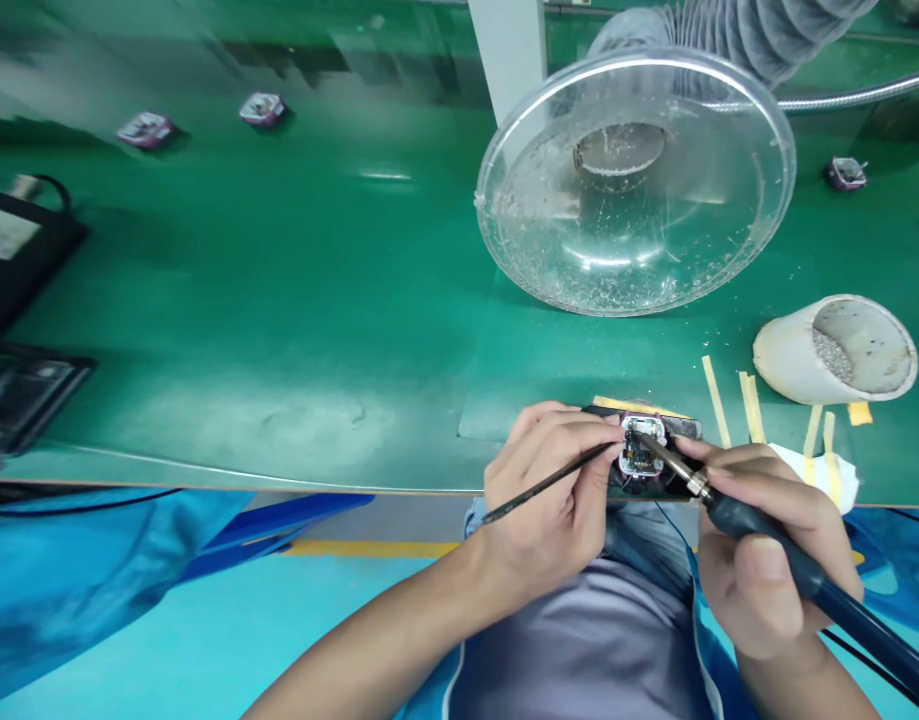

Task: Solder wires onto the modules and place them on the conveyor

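Parts on the small circuit board (637, 450) are too small to tell.

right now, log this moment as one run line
left hand: thin black probe | right hand: black-handled soldering iron, tip at white-framed square circuit board | nearby: clear round plastic fume hood

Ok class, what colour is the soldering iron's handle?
The soldering iron handle is black, best seen in the head view.
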The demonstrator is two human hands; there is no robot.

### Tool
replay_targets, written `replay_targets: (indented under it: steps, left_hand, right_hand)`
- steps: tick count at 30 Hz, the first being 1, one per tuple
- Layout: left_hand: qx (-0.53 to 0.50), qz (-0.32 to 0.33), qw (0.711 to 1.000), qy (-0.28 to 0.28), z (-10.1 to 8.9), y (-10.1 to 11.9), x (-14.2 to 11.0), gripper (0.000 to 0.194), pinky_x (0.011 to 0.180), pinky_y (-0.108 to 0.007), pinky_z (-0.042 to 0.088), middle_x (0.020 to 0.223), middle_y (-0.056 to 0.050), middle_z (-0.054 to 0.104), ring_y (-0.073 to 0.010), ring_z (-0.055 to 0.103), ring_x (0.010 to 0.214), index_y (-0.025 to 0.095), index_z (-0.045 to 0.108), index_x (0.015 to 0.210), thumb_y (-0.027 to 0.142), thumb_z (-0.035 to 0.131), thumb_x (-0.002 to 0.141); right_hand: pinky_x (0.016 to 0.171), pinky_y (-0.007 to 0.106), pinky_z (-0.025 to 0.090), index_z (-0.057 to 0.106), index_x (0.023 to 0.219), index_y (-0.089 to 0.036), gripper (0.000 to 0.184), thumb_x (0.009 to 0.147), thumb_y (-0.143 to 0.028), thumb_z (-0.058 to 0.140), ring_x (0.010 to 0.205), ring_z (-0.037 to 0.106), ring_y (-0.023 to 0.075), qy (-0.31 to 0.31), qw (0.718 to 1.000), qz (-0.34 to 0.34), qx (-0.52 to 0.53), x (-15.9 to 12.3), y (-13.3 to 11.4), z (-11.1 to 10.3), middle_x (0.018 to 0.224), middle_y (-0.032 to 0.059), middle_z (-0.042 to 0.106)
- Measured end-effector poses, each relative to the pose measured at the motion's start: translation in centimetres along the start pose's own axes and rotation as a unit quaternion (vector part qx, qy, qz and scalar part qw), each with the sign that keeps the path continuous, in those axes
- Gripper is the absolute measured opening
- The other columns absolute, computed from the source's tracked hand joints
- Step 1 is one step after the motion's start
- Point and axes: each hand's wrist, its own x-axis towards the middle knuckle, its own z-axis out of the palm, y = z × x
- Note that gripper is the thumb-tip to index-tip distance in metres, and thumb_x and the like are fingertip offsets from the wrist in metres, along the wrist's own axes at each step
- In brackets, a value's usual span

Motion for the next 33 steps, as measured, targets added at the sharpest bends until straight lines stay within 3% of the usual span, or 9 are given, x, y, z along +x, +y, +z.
replay_targets:
  steps: [9, 15, 19, 23, 27, 33]
  left_hand:
    - [0.008, -0.003, 1.0, 0.003, 0.1, 0.3, 0.0, 0.026, 0.097, -0.035, 0.069, 0.107, -0.005, 0.089, -0.0185, 0.086, 0.096, 0.021, 0.074, 0.122, 0.001, 0.073, 0.105]
    - [0.007, -0.003, 1.0, 0.003, 0.2, 0.1, -0.1, 0.026, 0.099, -0.033, 0.068, 0.108, -0.005, 0.088, -0.0175, 0.085, 0.098, 0.02, 0.073, 0.122, 0.001, 0.072, 0.105]
    - [-0.004, -0.023, 1.0, -0.008, -0.4, 0.2, -0.1, 0.024, 0.099, -0.031, 0.069, 0.111, -0.006, 0.087, -0.018, 0.084, 0.102, 0.021, 0.074, 0.125, 0.005, 0.072, 0.107]
    - [0.02, -0.025, 0.999, -0.023, -1.8, 0.1, 0.4, 0.025, 0.1, -0.031, 0.069, 0.117, -0.007, 0.086, -0.019, 0.083, 0.109, 0.022, 0.074, 0.13, 0.008, 0.072, 0.109]
    - [0.138, -0.007, 0.99, -0.005, -3.9, -1.8, 1.2, 0.029, 0.106, -0.039, 0.068, 0.125, -0.007, 0.085, -0.0238, 0.083, 0.117, 0.026, 0.077, 0.132, 0.009, 0.075, 0.108]
    - [0.299, -0.04, 0.953, -0.01, -7.3, -7.1, 2.5, 0.03, 0.115, -0.056, 0.063, 0.137, -0.011, 0.081, -0.0328, 0.078, 0.132, 0.029, 0.082, 0.134, 0.017, 0.065, 0.112]
  right_hand:
    - [0.087, 0.055, 0.074, 0.08, 0.125, -0.02, 0.026, 0.115, -0.041, 0.067, 0.105, 0.084, 0.0342, -0.003, 1.0, 0.003, -0.005, -0.1, -0.1, 0.0, 0.098, 0.0062, 0.075]
    - [0.079, 0.05, 0.074, 0.083, 0.118, -0.022, 0.034, 0.114, -0.053, 0.07, 0.09, 0.08, 0.0288, 0.116, 0.993, 0.02, 0.031, 0.3, 0.1, 1.4, 0.094, 0.0051, 0.074]
    - [0.086, 0.049, 0.079, 0.083, 0.132, -0.022, 0.042, 0.113, -0.059, 0.078, 0.077, 0.075, 0.0202, 0.157, 0.985, 0.037, 0.064, 0.5, 0.6, 2.0, 0.095, 0.0015, 0.077]
    - [0.09, 0.048, 0.081, 0.079, 0.147, -0.025, 0.044, 0.115, -0.055, 0.077, 0.075, 0.073, 0.0186, 0.132, 0.988, 0.036, 0.078, 0.3, 1.1, 1.6, 0.084, -0.0032, 0.072]
    - [0.093, 0.054, 0.08, 0.077, 0.152, -0.026, 0.046, 0.116, -0.055, 0.075, 0.08, 0.075, 0.0206, 0.117, 0.99, 0.054, 0.062, 0.1, 1.1, 1.3, 0.089, -0.0015, 0.072]
    - [0.089, 0.051, 0.08, 0.071, 0.159, -0.031, 0.045, 0.119, -0.05, 0.072, 0.082, 0.077, 0.0206, 0.126, 0.99, 0.041, 0.054, 0.5, 0.9, 1.3, 0.089, -0.002, 0.074]
